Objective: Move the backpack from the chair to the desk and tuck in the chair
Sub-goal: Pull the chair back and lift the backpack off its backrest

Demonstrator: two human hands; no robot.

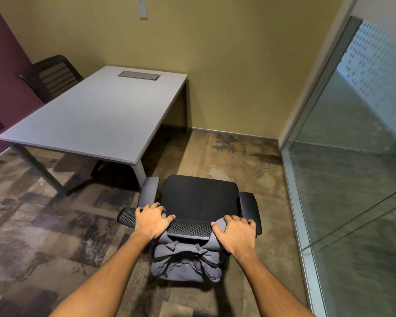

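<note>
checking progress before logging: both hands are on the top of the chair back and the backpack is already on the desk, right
Not quite. The head view shows both hands, left hand and right hand, on the top of the chair back, but the backpack hangs behind it; the desk holds no backpack.

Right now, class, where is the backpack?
The backpack hangs behind the chair's backrest, low centre, between the left hand and right hand.

Both bare forearms outstretched, left hand (152, 219) and right hand (234, 233) palm-down, fingers (249, 221) curled in a grip.
</note>
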